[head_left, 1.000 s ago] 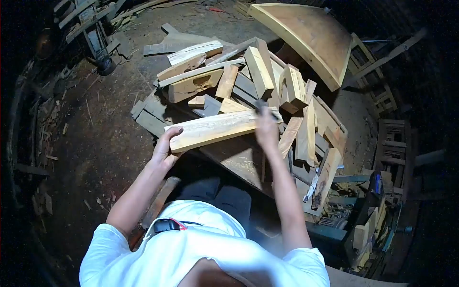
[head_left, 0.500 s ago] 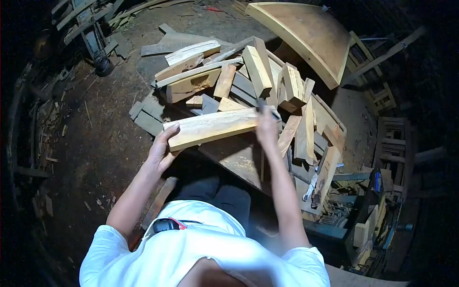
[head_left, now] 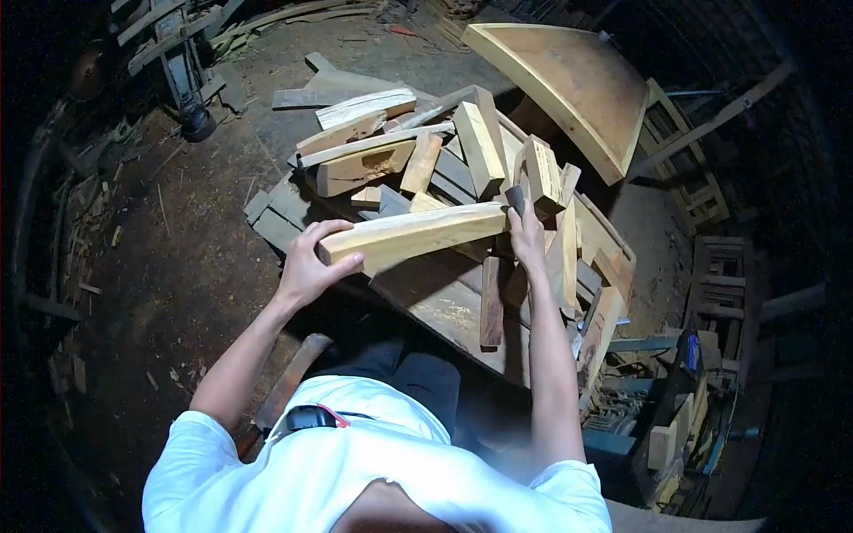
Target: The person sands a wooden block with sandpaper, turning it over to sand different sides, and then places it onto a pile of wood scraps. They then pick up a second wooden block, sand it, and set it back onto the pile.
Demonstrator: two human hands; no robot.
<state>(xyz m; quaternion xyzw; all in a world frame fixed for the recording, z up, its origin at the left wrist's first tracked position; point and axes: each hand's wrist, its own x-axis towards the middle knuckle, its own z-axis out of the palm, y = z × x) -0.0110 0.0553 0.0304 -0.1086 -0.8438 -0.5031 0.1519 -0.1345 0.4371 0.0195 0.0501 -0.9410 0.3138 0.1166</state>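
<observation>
A long, pale wooden block (head_left: 426, 236) is held up in front of me, above the wood pile. My left hand (head_left: 313, 265) is closed around its left end, with the thumb on the near side and the fingers over the top. At the block's right end is my right hand (head_left: 528, 238), closed on a short dark tool (head_left: 515, 200) whose kind I cannot make out. The tool's dark end points up beside the block's end. Whether the right fingers also grip the block is hidden.
Cut wood pieces (head_left: 422, 163) lie heaped on a work surface (head_left: 435, 306). Behind them stands a large curved wooden panel (head_left: 569, 89). A wooden handle (head_left: 298, 369) is near my left leg. Wood scraps line the dirt floor (head_left: 195, 240); more lumber (head_left: 671, 435) stands at right.
The block has turned, showing more of its near side. My left hand has shifted over its end, and my right hand has moved right with the dark tool.
</observation>
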